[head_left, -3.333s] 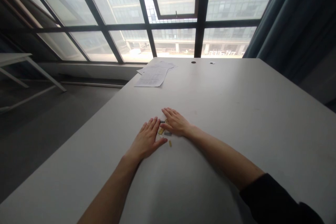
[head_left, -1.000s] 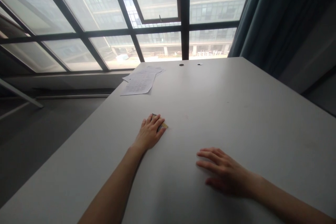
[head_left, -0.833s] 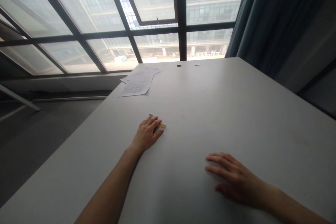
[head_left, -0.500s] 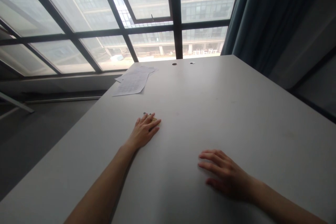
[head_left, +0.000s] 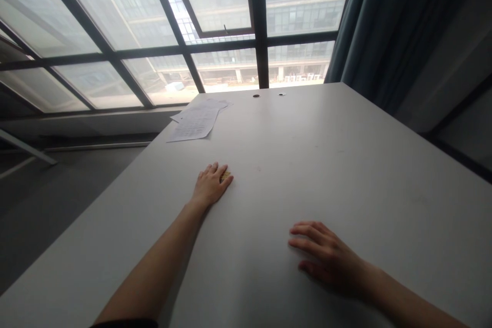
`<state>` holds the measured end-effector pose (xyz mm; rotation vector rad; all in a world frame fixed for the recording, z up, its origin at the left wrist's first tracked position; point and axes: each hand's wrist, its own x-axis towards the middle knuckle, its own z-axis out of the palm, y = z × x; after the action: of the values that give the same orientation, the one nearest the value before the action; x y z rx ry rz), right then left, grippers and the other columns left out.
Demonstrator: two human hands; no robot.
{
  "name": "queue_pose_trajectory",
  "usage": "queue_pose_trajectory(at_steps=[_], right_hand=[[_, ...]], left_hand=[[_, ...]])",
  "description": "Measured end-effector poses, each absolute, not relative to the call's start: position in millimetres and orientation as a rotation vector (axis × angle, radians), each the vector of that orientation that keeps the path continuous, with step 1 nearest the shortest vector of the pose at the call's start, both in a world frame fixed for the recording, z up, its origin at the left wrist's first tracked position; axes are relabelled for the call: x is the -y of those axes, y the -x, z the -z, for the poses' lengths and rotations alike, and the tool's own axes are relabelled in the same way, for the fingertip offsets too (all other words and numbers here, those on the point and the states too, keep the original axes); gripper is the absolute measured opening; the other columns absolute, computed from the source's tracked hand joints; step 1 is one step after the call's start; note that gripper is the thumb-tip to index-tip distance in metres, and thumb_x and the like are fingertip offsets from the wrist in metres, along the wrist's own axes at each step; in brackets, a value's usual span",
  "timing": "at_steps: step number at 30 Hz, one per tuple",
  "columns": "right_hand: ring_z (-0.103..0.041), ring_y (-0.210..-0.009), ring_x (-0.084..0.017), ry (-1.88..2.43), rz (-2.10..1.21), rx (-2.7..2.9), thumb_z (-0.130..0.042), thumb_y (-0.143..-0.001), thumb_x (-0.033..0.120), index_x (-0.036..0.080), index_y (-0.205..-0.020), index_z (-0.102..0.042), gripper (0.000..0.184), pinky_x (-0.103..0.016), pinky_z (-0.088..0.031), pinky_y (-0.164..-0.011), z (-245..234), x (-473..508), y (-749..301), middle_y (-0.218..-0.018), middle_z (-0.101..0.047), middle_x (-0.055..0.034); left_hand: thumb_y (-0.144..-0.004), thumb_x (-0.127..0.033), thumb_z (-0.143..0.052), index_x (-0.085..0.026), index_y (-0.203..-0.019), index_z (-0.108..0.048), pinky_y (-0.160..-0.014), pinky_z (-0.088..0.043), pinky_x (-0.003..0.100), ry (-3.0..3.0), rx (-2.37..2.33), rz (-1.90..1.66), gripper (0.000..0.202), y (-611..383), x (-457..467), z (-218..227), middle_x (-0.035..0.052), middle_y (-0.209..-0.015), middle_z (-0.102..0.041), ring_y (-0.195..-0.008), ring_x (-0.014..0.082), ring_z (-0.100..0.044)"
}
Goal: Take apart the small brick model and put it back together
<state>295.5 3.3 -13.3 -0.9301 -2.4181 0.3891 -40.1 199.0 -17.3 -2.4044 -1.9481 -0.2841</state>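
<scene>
On the counter [head_left: 369, 164], the right hand [head_left: 326, 253] is well nearer than the papers, loosely curved, fingers parted. Closer to the papers, the left hand [head_left: 209, 185] lies flat, fingers spread over yellow pieces [head_left: 225, 177], small and mostly covered. Beyond lie the papers [head_left: 197, 122], printed.

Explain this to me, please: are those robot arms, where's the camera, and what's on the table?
No machine here: they are a person's bare arms. The one camera sits on that person's head, looking forward and down. The left hand lies spread on the white table, over at least one small yellow piece peeking out beside the thumb; what else it covers is hidden. The right hand is apart and nearer the camera, fingers outstretched, with nothing visible in it. Farther away, printed sheets lie near the table's left edge.
</scene>
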Motion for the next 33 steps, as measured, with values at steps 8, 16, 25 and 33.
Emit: queue_pose_trajectory(at_steps=[8,16,25,33], right_hand=[[-0.053,-0.115,-0.026,0.919,-0.406,2.437,-0.054,-0.089,0.028,0.019,-0.122,-0.054,0.035,-0.045,-0.045,-0.097,16.6,-4.0,-298.1,-0.122,-0.058,-0.0144],[-0.053,-0.114,-0.025,0.927,-0.400,2.415,-0.054,-0.089,0.028,0.019,-0.120,-0.055,0.032,-0.044,-0.045,-0.097,15.3,-3.1,-296.2,-0.120,-0.060,-0.0133],[-0.052,-0.115,-0.026,0.935,-0.419,2.438,-0.055,-0.089,0.027,0.019,-0.121,-0.054,0.033,-0.046,-0.044,-0.098,15.7,-3.4,-297.8,-0.121,-0.058,-0.0134],[-0.052,-0.116,-0.026,0.931,-0.462,2.401,-0.054,-0.090,0.028,0.020,-0.122,-0.054,0.034,-0.045,-0.045,-0.098,17.9,-4.1,-300.2,-0.121,-0.058,-0.0138]], left_hand=[[-0.091,-0.050,-0.041,-0.026,-0.121,-0.061,-0.107,-0.034,0.043,2.387,1.900,0.398,0.044,34.5,-184.1,17.9,0.0091,-0.135,-0.052,-0.127,0.0263,-0.046],[-0.093,-0.048,-0.034,-0.015,-0.128,-0.054,-0.108,-0.029,0.053,2.233,2.012,0.614,0.052,51.6,-187.0,19.9,0.0173,-0.139,-0.048,-0.132,0.0327,-0.038],[-0.093,-0.050,-0.037,-0.016,-0.136,-0.043,-0.111,-0.030,0.047,2.461,1.955,0.601,0.055,56.6,-179.7,30.2,0.0157,-0.145,-0.041,-0.137,0.0278,-0.035],[-0.089,-0.056,-0.043,-0.018,-0.127,-0.049,-0.110,-0.032,0.049,2.391,2.044,1.263,0.054,59.4,-174.1,22.0,0.0148,-0.139,-0.049,-0.131,0.0289,-0.042]])
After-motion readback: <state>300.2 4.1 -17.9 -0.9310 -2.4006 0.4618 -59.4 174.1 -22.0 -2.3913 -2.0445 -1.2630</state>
